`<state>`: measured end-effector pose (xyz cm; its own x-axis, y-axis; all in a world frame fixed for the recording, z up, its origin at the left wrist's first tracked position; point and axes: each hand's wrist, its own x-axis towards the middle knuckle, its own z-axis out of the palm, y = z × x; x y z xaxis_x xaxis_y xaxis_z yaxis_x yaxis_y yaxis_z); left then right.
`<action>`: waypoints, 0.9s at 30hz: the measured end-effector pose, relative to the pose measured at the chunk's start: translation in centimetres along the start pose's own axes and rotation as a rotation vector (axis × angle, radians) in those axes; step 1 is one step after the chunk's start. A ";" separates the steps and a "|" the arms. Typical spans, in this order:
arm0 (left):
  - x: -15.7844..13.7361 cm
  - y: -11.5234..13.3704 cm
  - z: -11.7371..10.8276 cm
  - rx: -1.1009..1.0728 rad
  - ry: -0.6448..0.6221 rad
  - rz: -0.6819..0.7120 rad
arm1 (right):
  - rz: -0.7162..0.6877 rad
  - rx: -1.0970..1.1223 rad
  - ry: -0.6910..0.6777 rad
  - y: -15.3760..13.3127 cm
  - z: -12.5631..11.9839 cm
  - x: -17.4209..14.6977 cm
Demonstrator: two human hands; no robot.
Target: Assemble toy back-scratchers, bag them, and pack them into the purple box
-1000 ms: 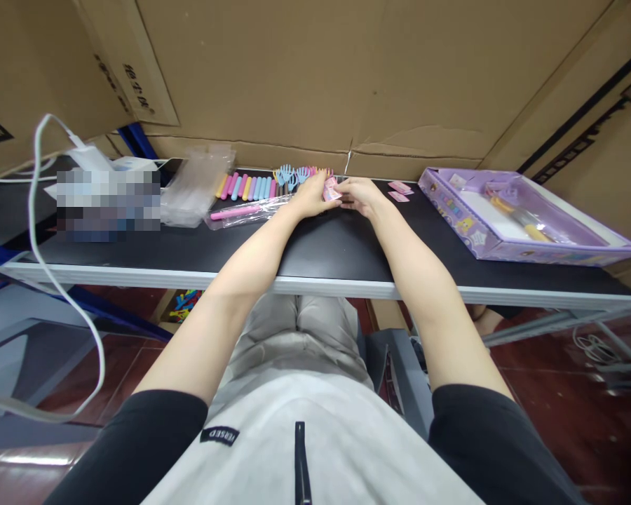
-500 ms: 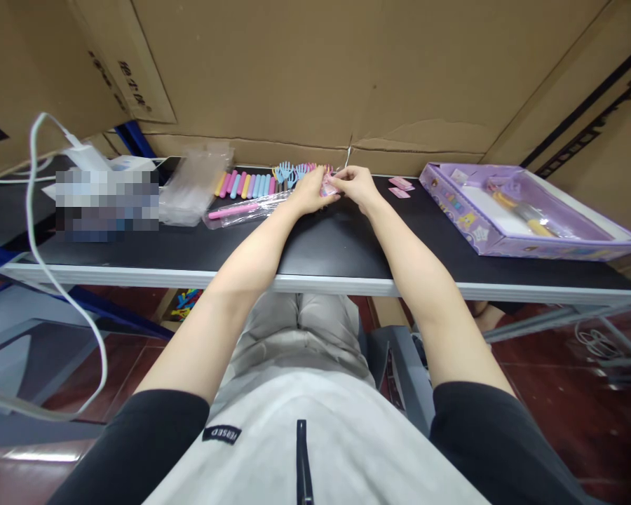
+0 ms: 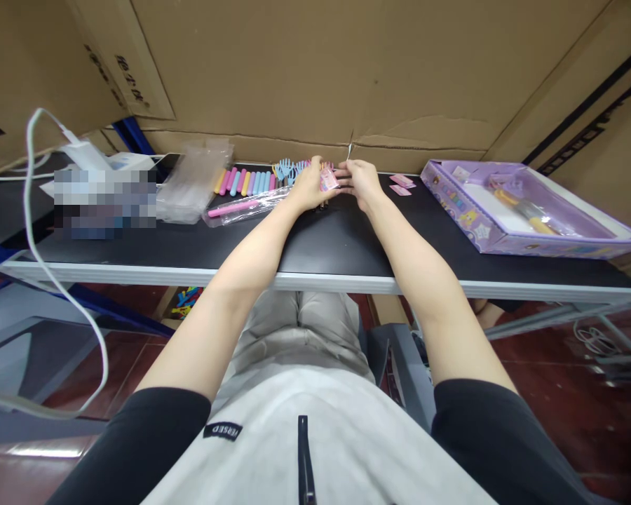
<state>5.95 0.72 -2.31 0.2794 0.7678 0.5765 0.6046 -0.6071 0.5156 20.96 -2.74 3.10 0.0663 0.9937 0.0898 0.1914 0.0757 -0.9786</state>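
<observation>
**Near the tabletop's far edge, a pink card between two hands**

With the pink card (image 3: 328,180) as the hub of the clock and the person's body at six, the left hand (image 3: 308,188) lies just at nine. Its grip is closed on the card, which shows between thumb and fingers; whether more than one card is held cannot be told. At three, the right hand (image 3: 365,184) reaches in with fingers partly spread, tips right at the card's edge; whether its grip has hold of that edge is unclear.

Farther out at three, loose pink cards (image 3: 401,184) lie on the black tabletop (image 3: 336,245). Beyond them, between three and four, sits a purple box (image 3: 481,235), its yellow-handled contents lying inside.

Close by, between nine and ten, are blue hand-shaped heads (image 3: 284,170). At nine runs a row of coloured handles (image 3: 247,183), with a pink-handled stick (image 3: 234,208) in clear wrapping on its near side, between eight and nine. Clear bags (image 3: 189,189) lie past the row. At twelve, a cardboard wall (image 3: 294,77) stands behind everything.
</observation>
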 end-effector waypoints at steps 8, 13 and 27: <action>-0.3 0.9 -0.4 -0.041 -0.001 0.001 | 0.035 -0.069 -0.122 0.4 0.4 -0.9; 0.3 0.7 -1.3 -0.071 -0.003 -0.038 | 0.000 -0.088 -0.043 1.3 -0.2 0.6; 0.5 0.6 -4.2 -0.272 0.001 -0.454 | -0.075 -0.062 0.134 1.3 -2.1 2.5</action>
<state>3.30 -0.15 0.93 0.0339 0.9658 0.2571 0.4491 -0.2445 0.8593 23.45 -0.38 2.42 0.1786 0.9654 0.1901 0.2604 0.1399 -0.9553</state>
